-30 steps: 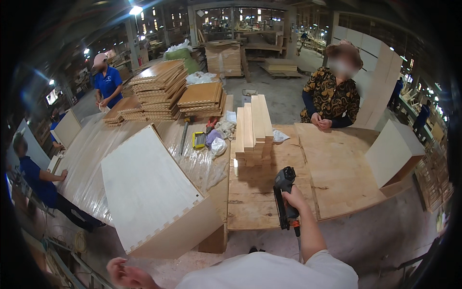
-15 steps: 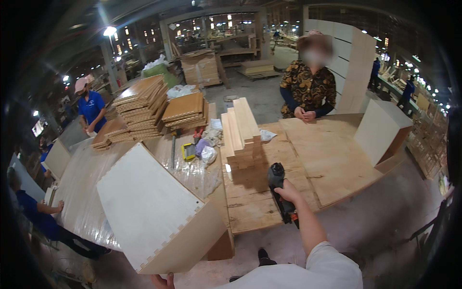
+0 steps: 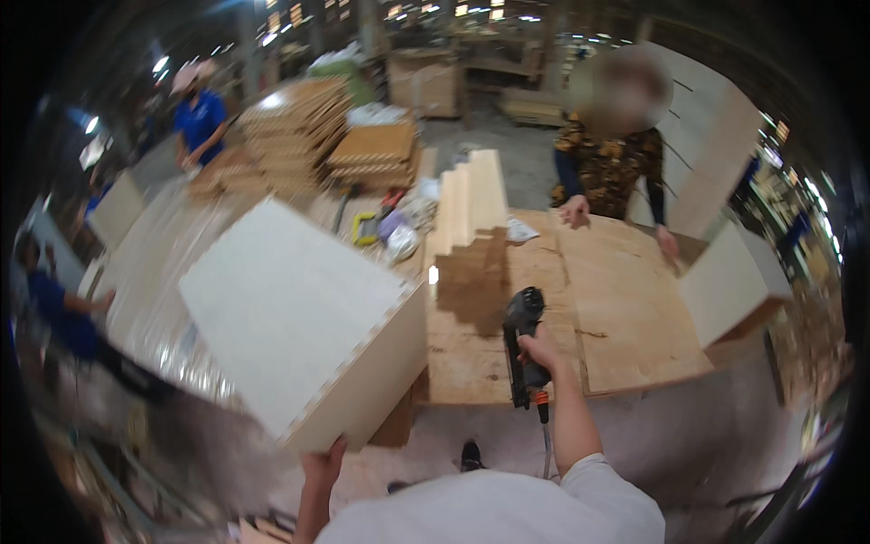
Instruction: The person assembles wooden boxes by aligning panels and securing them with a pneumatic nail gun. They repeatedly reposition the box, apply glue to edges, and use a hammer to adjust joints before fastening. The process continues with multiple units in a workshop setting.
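Note:
My right hand (image 3: 541, 352) is wrapped round the grip of a black nail gun (image 3: 522, 317). The tool is over the near part of the wooden tabletop, its hose hanging toward me. At the left, a pale wooden box (image 3: 294, 313) with jointed edges sits at an angle, a broad flat face up. My left hand (image 3: 324, 461) grips its near lower edge, the fingers partly hidden by the box. Beyond the nail gun stands a stack of light wood strips (image 3: 471, 204).
Across the table a person (image 3: 609, 163) reaches over a plywood panel (image 3: 625, 299) toward another box (image 3: 739, 281). Stacked brown panels (image 3: 294, 136), a yellow-framed tool (image 3: 364, 228) and plastic bags (image 3: 401, 243) lie farther back. Blue-shirted people (image 3: 201, 122) work at the left.
My view has tipped downward, and more of my left hand and forearm shows. The person opposite has parted their clasped hands and reached toward the panel and the right-hand box.

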A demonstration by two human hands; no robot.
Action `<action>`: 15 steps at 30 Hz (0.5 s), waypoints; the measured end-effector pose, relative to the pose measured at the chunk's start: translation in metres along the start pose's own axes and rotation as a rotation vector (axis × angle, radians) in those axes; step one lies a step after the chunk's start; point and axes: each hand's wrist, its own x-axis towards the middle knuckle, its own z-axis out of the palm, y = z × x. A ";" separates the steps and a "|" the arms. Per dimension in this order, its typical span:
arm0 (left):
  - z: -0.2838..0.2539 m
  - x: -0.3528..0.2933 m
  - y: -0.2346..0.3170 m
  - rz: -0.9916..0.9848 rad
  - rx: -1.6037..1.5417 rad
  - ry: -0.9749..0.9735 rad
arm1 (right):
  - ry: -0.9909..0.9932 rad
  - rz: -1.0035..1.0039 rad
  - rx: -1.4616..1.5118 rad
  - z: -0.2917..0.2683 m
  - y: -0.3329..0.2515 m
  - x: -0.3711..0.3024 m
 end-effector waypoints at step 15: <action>-0.032 -0.007 -0.007 -0.042 0.045 0.009 | -0.308 -0.153 0.001 -0.059 -0.183 -0.093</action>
